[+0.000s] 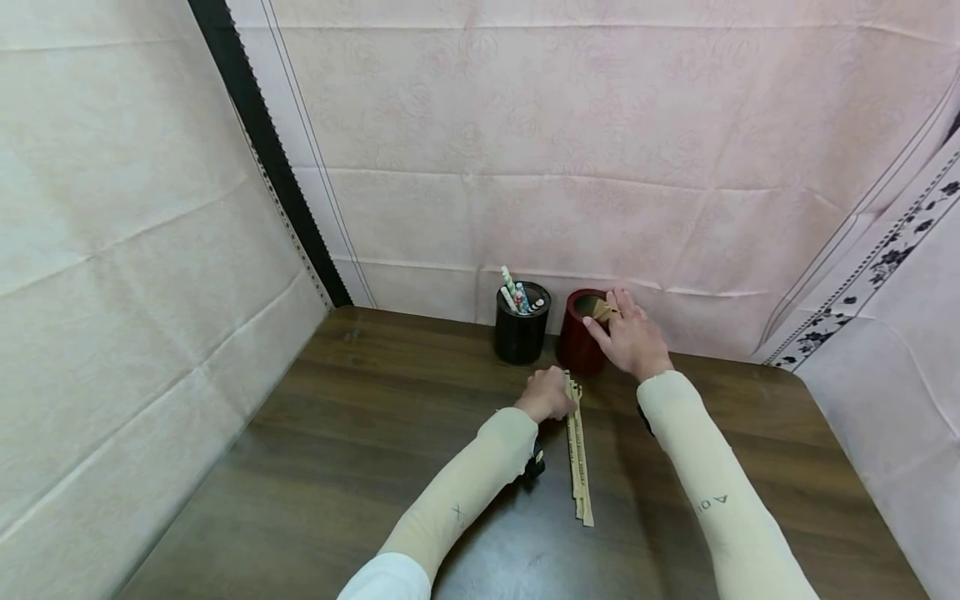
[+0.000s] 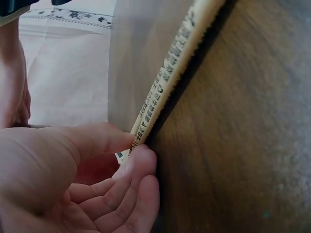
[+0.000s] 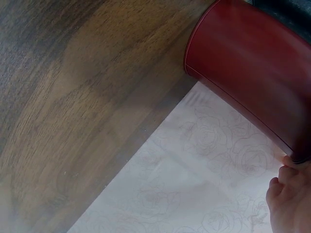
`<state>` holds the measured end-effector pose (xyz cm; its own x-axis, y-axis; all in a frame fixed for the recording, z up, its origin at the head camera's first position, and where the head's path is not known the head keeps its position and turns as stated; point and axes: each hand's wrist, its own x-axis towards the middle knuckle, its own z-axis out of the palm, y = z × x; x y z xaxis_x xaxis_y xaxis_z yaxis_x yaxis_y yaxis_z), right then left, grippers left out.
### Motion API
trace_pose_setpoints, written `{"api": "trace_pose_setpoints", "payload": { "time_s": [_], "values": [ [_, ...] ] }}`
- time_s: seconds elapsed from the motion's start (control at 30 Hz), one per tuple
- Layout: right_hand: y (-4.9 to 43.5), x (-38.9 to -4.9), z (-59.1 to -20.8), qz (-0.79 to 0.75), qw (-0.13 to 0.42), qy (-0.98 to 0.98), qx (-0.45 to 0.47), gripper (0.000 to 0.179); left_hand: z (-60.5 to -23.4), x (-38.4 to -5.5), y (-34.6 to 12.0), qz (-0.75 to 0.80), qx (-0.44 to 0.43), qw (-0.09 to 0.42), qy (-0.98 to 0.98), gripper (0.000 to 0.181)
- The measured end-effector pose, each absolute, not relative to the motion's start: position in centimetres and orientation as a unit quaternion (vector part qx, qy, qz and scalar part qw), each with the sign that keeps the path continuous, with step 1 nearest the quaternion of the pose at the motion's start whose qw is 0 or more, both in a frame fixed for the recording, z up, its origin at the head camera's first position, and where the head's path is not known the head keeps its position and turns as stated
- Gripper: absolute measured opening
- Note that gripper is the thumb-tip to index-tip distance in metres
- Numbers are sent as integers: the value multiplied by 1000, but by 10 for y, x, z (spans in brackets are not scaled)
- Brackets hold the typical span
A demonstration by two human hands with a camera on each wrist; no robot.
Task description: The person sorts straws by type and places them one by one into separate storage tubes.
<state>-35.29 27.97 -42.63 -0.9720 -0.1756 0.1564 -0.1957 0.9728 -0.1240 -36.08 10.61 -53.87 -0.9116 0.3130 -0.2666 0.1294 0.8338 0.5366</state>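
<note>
In the head view, my left hand (image 1: 549, 395) pinches a bundle of long, thin cream strips (image 1: 576, 454) near its far end. The strips lie lengthwise on the table, ends slightly staggered. Black printed characters run along the bundle (image 2: 163, 82) in the left wrist view, where thumb and fingertips meet on it. A dark red pen cup (image 1: 579, 343) stands upright just beyond. My right hand (image 1: 633, 337) holds it at the rim from the right, thumb at the front side, fingers farther back. Inside its mouth a tan piece (image 1: 602, 310) shows, partly hidden by the hand.
A black pen cup (image 1: 521, 337) holding several patterned pens (image 1: 510, 287) stands left of the red one. Both are near the back edge of the brown wooden table (image 1: 360, 433). Pale cloth (image 1: 585, 142) hangs behind and at both sides.
</note>
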Motion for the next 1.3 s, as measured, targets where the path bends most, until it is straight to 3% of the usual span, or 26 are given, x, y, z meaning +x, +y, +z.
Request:
{"api": "trace_pose_setpoints", "payload": {
  "time_s": [0.33,0.5,1.3],
  "values": [
    [278,-353,-427,68,66,-991,93,87,-489,-327,85,331,88,212,915,29],
    [276,-353,-428,70,66,-991,96,87,-491,-328,84,328,79,209,918,28],
    [281,-353,-428,77,64,-990,96,91,-424,-317,47,326,153,87,929,30]
  ]
}}
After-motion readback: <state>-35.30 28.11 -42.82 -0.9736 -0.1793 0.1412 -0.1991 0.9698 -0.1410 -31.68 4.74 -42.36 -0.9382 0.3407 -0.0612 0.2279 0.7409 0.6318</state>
